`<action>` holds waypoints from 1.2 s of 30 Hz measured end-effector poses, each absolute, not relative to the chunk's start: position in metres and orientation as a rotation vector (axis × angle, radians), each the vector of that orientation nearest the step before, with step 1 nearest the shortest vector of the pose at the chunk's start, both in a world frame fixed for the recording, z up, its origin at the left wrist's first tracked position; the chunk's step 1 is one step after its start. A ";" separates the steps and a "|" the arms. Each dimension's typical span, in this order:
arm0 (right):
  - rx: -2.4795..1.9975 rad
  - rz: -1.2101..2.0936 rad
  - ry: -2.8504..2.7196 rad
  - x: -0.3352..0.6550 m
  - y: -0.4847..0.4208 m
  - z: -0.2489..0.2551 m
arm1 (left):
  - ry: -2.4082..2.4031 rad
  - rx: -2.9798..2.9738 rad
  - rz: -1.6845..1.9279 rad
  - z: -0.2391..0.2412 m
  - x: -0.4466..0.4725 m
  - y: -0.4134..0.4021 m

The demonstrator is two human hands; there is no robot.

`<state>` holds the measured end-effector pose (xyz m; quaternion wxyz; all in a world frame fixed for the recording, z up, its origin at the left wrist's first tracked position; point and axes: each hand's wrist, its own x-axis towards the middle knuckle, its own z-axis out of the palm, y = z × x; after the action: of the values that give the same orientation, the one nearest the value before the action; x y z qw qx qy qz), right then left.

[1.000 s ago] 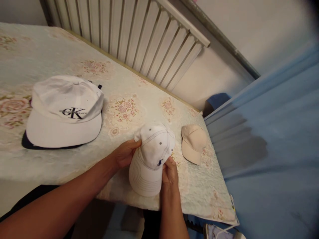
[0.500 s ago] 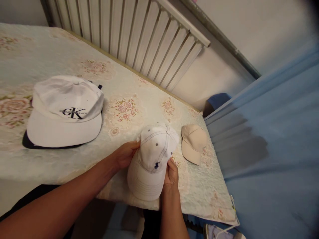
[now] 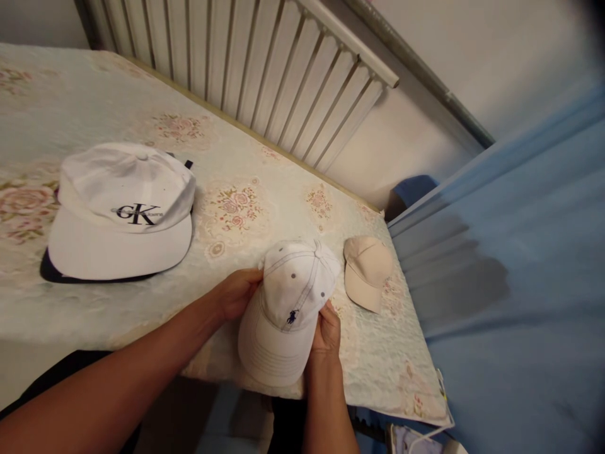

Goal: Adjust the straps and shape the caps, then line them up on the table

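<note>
I've got the left hand and right hand with fingers pinching a white cap by its sides, over the flowered surface's near edge, left of a beige cap.

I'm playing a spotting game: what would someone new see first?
Probably the white baseball cap with a navy emblem, held low centre by the left hand and right hand. Then the black-lettered white cap at left, and the beige baseball cap at right, on floral cloth.
</note>
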<state>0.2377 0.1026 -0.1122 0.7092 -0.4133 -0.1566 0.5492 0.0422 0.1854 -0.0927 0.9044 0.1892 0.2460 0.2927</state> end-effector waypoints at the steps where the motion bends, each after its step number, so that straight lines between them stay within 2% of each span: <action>1: -0.913 1.222 -0.350 0.238 0.103 -0.112 | 0.512 0.398 0.614 -0.093 0.042 0.185; 36: -0.905 1.193 -0.253 0.240 0.107 -0.118 | 0.453 0.412 0.619 -0.110 0.040 0.188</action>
<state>0.2404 0.1075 -0.1180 0.7253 -0.4101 -0.1147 0.5409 0.0399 0.1880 -0.1101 0.9068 0.1997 0.2194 0.2996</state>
